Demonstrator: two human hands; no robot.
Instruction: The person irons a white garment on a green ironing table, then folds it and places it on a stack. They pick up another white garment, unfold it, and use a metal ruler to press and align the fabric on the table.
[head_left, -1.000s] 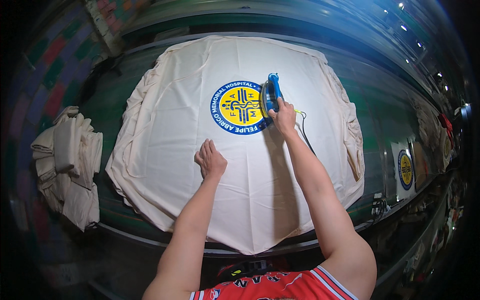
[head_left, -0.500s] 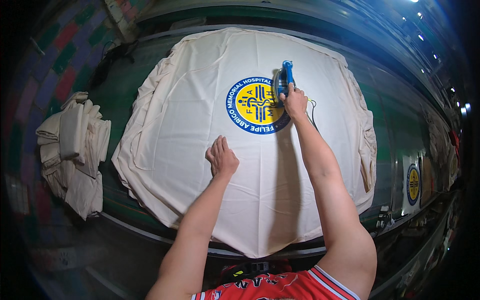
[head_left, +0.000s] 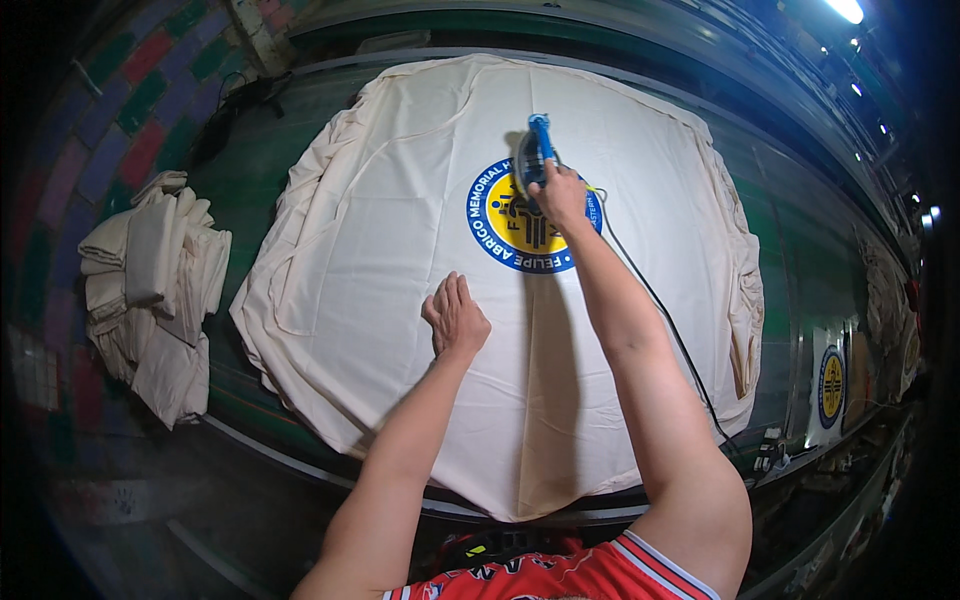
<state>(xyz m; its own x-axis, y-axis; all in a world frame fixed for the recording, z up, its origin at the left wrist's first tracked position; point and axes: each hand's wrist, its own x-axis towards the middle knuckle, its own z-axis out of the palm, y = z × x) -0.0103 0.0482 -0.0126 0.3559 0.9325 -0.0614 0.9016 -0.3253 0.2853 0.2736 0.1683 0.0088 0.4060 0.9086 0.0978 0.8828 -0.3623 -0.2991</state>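
Observation:
A cream cloth [head_left: 360,240] lies spread with ruffled edges, bearing a round blue and yellow printed emblem [head_left: 530,240]. My right hand [head_left: 555,190] grips the handle of a blue iron [head_left: 533,145], which sits over the upper part of the emblem and hides some of it. A black cord [head_left: 662,315] runs from the iron down the right side of the cloth. Below the emblem and left of my right arm, my left hand [head_left: 455,315] rests on the cloth, fingers slightly bent and holding nothing.
The cloth rests on a long green table [head_left: 785,290]. Folded cream fabric [head_left: 155,260] is piled at the left. A sheet with a similar emblem [head_left: 830,385] lies at the right edge, beside more cloth [head_left: 885,310]. A painted block wall [head_left: 110,110] stands at upper left.
The iron in my right hand has shifted from the emblem's right side leftward and up onto its upper part. My left hand stays on the cloth; the whole view has shifted slightly.

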